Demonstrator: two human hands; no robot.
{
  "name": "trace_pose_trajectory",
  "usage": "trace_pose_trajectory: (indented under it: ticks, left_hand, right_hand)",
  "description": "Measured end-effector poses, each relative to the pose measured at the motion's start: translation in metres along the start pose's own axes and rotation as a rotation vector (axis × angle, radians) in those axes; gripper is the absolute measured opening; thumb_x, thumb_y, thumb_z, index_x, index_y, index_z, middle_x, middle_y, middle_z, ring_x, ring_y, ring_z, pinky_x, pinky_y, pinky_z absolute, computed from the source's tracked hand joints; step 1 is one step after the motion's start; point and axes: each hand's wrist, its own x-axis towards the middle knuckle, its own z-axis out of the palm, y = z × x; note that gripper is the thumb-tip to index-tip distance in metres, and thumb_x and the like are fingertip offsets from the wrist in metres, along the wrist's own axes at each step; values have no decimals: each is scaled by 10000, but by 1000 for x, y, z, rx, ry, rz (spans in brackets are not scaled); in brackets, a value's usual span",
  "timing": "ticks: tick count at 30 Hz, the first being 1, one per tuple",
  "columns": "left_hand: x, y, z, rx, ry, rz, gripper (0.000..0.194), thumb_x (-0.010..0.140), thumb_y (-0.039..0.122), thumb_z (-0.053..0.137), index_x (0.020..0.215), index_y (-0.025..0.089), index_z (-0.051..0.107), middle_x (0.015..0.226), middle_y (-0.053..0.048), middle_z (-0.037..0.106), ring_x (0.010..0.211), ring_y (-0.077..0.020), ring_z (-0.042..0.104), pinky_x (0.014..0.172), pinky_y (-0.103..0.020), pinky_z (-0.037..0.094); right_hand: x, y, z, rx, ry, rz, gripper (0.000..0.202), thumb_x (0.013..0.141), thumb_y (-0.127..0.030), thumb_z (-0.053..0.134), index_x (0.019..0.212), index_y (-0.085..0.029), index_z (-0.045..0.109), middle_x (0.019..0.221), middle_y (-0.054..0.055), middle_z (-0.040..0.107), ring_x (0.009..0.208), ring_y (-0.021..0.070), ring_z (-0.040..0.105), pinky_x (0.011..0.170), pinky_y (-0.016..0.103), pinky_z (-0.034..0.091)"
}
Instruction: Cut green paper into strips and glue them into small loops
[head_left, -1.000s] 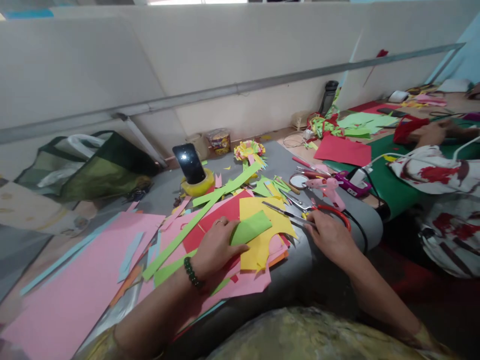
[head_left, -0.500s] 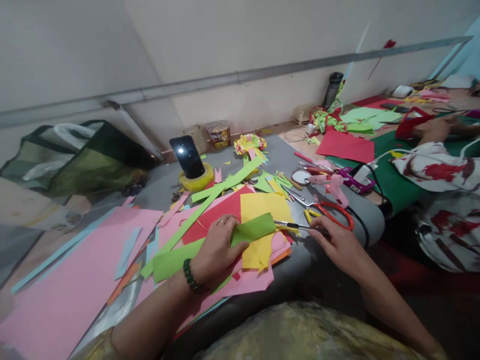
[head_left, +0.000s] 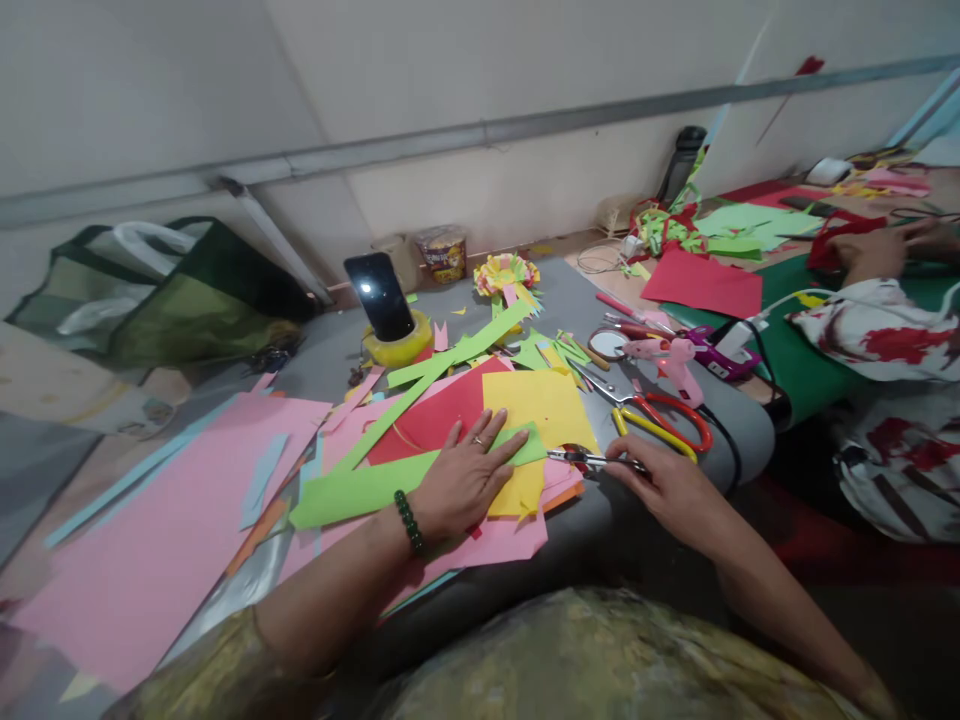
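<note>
My left hand (head_left: 461, 480) lies flat with fingers spread, pressing a wide green paper strip (head_left: 367, 493) onto a pile of coloured paper. Under the strip's right end is a yellow paper sheet (head_left: 551, 405); a red sheet (head_left: 442, 415) lies behind my fingers. My right hand (head_left: 664, 480) is closed around a slim metal tool (head_left: 574, 456) with dark parts, its exact kind unclear. The tool's tip points left, at the strip's right end. Beyond this hand lie orange-handled scissors (head_left: 679, 417) and a yellow-handled tool (head_left: 660, 435).
Behind the pile stand a phone (head_left: 379, 297) in a yellow tape roll (head_left: 401, 345) and a paper flower (head_left: 506, 275). A pink glue gun (head_left: 671, 362) and purple power strip (head_left: 720, 355) lie right. Pink paper (head_left: 172, 520) spreads left. A co-worker's hands (head_left: 874, 250) handle something red.
My left hand has gone from gripping the green strip to lying flat on it, farther right. The strip now lies flatter. My right hand still holds the metal tool; the view has shifted slightly.
</note>
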Motion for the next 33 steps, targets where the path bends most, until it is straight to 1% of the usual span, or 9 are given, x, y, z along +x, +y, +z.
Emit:
trace_pose_trajectory:
  ticks: [4, 7, 12, 17, 22, 27, 30, 33]
  left_hand:
    - [1, 4, -3, -4, -45, -35, 510, 1016, 357, 235, 1524, 310, 255, 1619, -101, 176, 1487, -291, 135, 1146, -615, 179]
    - [2, 7, -5, -2, -71, -65, 513, 1014, 343, 241, 1525, 297, 259, 1618, -114, 154, 1487, -298, 119, 1141, -634, 161]
    - [2, 6, -4, -8, -36, -43, 509, 1014, 354, 262, 1522, 311, 263, 1616, -110, 168, 1484, -302, 137, 1136, -637, 176]
    - [1, 4, -1, -11, -2, -40, 506, 1016, 370, 258, 1521, 333, 255, 1619, -93, 187, 1483, -297, 157, 1138, -631, 179]
    - [2, 9, -4, -23, -25, -64, 505, 1011, 352, 271, 1516, 340, 270, 1621, -90, 182, 1487, -299, 136, 1138, -645, 151]
    - [1, 13, -8, -40, -64, -104, 506, 1013, 356, 254, 1518, 323, 269, 1626, -106, 129, 1492, -299, 84, 1135, -662, 104]
    - [0, 12, -9, -57, -59, -105, 507, 1013, 378, 235, 1516, 323, 274, 1624, -99, 148, 1491, -300, 97, 1133, -665, 120]
    - [0, 11, -9, -71, -46, -101, 510, 1014, 396, 209, 1516, 333, 271, 1626, -78, 161, 1491, -295, 98, 1140, -651, 133]
  right_hand:
    - [-6, 3, -4, 11, -44, 18, 203, 911, -395, 442, 848, -257, 578, 714, 15, 671, 600, 196, 619, 546, 288, 456]
    - [-7, 1, -5, -3, -46, 23, 209, 913, -398, 432, 855, -256, 574, 685, 8, 660, 566, 190, 606, 530, 287, 446]
    - [-5, -1, -3, 10, -36, -16, 222, 922, -408, 439, 840, -260, 582, 714, 13, 675, 607, 192, 623, 555, 291, 460]
    - [-1, -2, 1, 22, -55, -35, 227, 931, -404, 451, 851, -252, 600, 672, 6, 654, 585, 185, 601, 542, 279, 443]
    - [3, -4, 9, 22, -61, -45, 254, 943, -427, 443, 847, -250, 598, 667, 4, 645, 594, 180, 593, 539, 268, 429]
    - [6, -11, 10, 63, -115, -62, 236, 940, -408, 426, 849, -248, 573, 654, -6, 625, 574, 177, 579, 543, 268, 411]
    - [6, -10, 10, 83, -137, -61, 251, 940, -422, 412, 849, -248, 567, 688, 4, 641, 596, 185, 586, 549, 275, 410]
    - [6, -11, 11, 88, -133, -40, 265, 936, -440, 412, 843, -248, 569, 674, 4, 632, 593, 187, 583, 546, 276, 408]
